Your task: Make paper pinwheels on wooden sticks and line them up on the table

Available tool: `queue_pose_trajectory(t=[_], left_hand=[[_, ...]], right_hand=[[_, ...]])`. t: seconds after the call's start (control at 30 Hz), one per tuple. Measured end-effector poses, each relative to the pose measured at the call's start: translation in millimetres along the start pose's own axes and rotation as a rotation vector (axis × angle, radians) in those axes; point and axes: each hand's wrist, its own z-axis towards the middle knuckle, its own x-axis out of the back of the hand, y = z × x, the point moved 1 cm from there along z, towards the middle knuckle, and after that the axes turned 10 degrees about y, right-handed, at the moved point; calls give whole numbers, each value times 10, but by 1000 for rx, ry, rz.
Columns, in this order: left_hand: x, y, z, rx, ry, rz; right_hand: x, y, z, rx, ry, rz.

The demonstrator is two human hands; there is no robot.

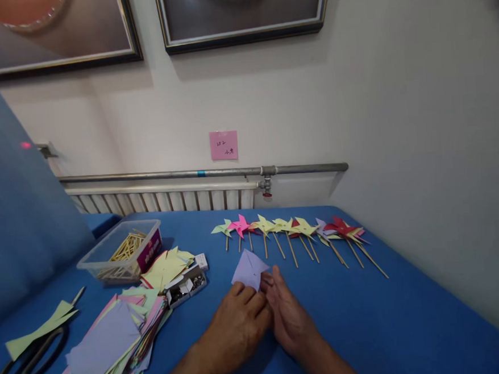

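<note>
Head view: finished pinwheels (pixel 297 232) are lined up; a lilac square (pixel 249 269), apparently part-folded, is pinched by left hand (pixel 237 323) and right hand (pixel 289 316); paper stack (pixel 110 342) remains.

We list: lilac square (pixel 249 268), matt paper, creased, pinched by both bare hands; tablecloth (pixel 369 315), blue matt cloth, smooth; pinwheels (pixel 295 229), matt coloured paper on pale wooden sticks; tub (pixel 109 256), clear glossy plastic holding wooden sticks; scissors (pixel 30 356), dark plastic handles; pipe (pixel 189 174), dull grey metal.
</note>
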Motion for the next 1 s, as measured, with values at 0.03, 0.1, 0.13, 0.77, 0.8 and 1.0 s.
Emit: queue_pose_trajectory(t=[0.03, 0.1, 0.13, 0.77, 0.8, 1.0], left_hand=[[17, 6, 8, 1, 3, -24], [59, 16, 26, 11, 21, -82], [82, 21, 34, 16, 31, -109], [-75, -508, -183, 1458, 128, -989], [-100, -494, -185, 1473, 128, -1060], [-95, -391, -174, 1458, 52, -1163]], right_hand=[[-7, -6, -3, -16, -14, 9], [-11, -13, -7, -54, -40, 37], [-9, -14, -9, -65, -48, 48], [1, 165, -42, 44, 88, -129], [6, 173, -39, 48, 93, -136], [65, 154, -11, 49, 125, -165]])
